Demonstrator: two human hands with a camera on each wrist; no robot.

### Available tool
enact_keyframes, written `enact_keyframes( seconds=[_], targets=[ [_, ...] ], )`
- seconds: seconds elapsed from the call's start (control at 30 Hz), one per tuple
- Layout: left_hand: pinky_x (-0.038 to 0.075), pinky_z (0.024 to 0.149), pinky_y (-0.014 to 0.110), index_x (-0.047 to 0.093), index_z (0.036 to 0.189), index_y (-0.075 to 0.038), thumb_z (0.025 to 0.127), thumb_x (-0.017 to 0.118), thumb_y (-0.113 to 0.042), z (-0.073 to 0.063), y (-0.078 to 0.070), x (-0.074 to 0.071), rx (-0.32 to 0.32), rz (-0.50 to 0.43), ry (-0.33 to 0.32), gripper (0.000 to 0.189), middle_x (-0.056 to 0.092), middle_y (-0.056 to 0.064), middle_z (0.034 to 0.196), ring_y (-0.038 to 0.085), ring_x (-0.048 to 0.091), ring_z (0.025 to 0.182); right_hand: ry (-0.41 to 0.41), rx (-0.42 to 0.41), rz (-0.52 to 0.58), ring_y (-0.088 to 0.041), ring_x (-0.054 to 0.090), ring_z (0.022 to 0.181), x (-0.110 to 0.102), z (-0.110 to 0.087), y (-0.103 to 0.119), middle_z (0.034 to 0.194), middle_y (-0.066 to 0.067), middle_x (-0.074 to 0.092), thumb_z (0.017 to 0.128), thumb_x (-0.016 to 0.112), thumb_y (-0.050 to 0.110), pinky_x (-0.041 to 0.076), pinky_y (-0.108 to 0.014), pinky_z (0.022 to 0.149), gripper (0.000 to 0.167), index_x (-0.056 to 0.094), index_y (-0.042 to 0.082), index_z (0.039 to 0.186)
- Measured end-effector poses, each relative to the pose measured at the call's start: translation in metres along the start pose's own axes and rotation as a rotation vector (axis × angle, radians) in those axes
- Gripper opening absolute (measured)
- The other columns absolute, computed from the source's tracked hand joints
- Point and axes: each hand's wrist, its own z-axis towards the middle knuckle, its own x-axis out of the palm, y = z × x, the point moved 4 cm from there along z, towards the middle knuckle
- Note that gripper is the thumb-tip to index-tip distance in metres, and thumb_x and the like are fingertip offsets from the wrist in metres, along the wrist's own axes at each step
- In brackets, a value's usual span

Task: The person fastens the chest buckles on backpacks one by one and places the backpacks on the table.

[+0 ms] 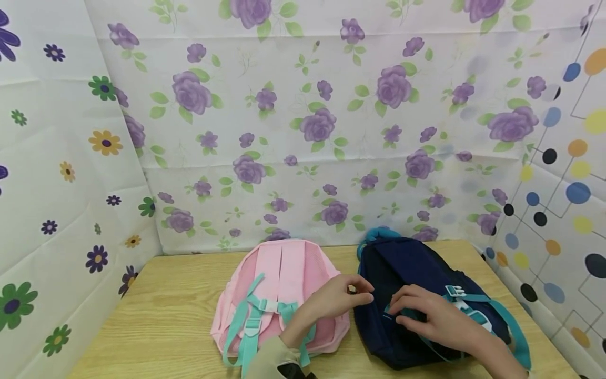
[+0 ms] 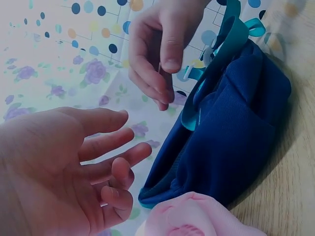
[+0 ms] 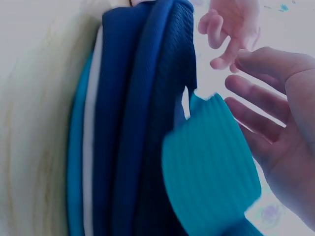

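A navy backpack (image 1: 416, 263) lies on the table with its strap side up, crossed by teal straps (image 1: 513, 321) and white buckles (image 1: 455, 291). Over its lower middle hovers my right hand (image 1: 433, 316), palm down, fingers loosely bent. The right wrist view shows those fingers spread with nothing between them, beside a wide teal strap (image 3: 211, 162). My left hand (image 1: 333, 297) is between the two bags, its fingertips near the navy bag's left edge. In the left wrist view the left palm (image 2: 49, 172) faces the camera, fingers relaxed and holding nothing.
A pink backpack (image 1: 284, 252) with mint straps (image 1: 253, 323) lies left of the navy one, partly under my left forearm. Both rest on a wooden table (image 1: 156, 316). Patterned cloth (image 1: 284, 131) stands at the back and on both sides.
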Motion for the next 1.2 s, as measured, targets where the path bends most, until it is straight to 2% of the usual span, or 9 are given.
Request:
enact_keyframes(
  seconds=[0.17,0.33,0.43,0.7,0.87,1.1,1.2],
  targets=[
    [0.048,0.069,0.020,0.070,0.117,-0.017,0.097,0.063,-0.036,0.009,-0.004,0.005,0.012,-0.012,-0.008,0.028,0.066,-0.010,0.103,0.005,0.055,0.078,-0.054,0.023,-0.024,-0.002,0.059,0.098,-0.013,-0.006,-0.006,0.112,0.014,0.061,0.092,0.071,0.014,0.055,-0.026,0.076,0.021,0.069,0.026,0.110],
    [0.048,0.067,0.020,0.070,0.115,-0.021,0.097,0.063,-0.036,0.015,-0.009,0.010,0.009,-0.005,-0.012,0.024,0.066,-0.013,0.101,0.003,0.055,0.073,-0.070,0.053,-0.016,-0.001,0.059,0.096,-0.022,-0.013,-0.011,0.112,0.014,0.061,0.091,0.072,0.011,0.054,-0.024,0.073,0.025,0.070,0.026,0.110],
    [0.048,0.066,0.020,0.070,0.115,-0.021,0.097,0.064,-0.034,0.020,-0.011,0.014,0.011,0.002,-0.014,0.023,0.065,-0.013,0.100,0.003,0.055,0.071,-0.091,0.065,-0.035,0.000,0.060,0.096,-0.027,-0.017,-0.013,0.112,0.015,0.062,0.090,0.073,0.010,0.053,-0.022,0.073,0.029,0.069,0.030,0.111],
    [0.048,0.066,0.018,0.069,0.118,-0.018,0.098,0.064,-0.031,0.032,-0.017,0.021,0.050,0.040,-0.020,0.025,0.066,-0.011,0.102,0.001,0.055,0.072,-0.186,0.029,-0.065,-0.005,0.063,0.091,-0.039,-0.029,-0.022,0.106,0.010,0.065,0.080,0.077,-0.005,0.046,-0.011,0.073,0.047,0.068,0.029,0.111],
    [0.048,0.066,0.018,0.068,0.120,-0.018,0.098,0.064,-0.032,0.040,-0.022,0.025,0.058,0.065,-0.025,0.027,0.065,-0.012,0.104,0.000,0.055,0.074,-0.184,0.065,-0.073,-0.005,0.062,0.090,-0.047,-0.034,-0.026,0.105,0.009,0.066,0.080,0.077,-0.005,0.048,-0.013,0.072,0.046,0.068,0.029,0.110],
    [0.046,0.068,0.015,0.067,0.121,-0.017,0.099,0.062,-0.030,0.051,-0.033,0.034,0.086,0.098,-0.010,0.027,0.066,-0.011,0.105,-0.002,0.054,0.073,-0.149,0.167,-0.089,-0.004,0.062,0.089,-0.057,-0.047,-0.033,0.102,0.010,0.068,0.085,0.075,0.000,0.052,-0.018,0.069,0.035,0.070,0.024,0.110],
    [0.047,0.068,0.015,0.067,0.122,-0.018,0.099,0.062,-0.031,0.056,-0.034,0.039,0.085,0.110,-0.011,0.027,0.065,-0.013,0.105,-0.002,0.054,0.075,-0.151,0.183,-0.108,-0.001,0.063,0.086,-0.060,-0.051,-0.036,0.100,0.009,0.069,0.085,0.075,0.001,0.051,-0.018,0.068,0.035,0.069,0.024,0.110]
  ],
)
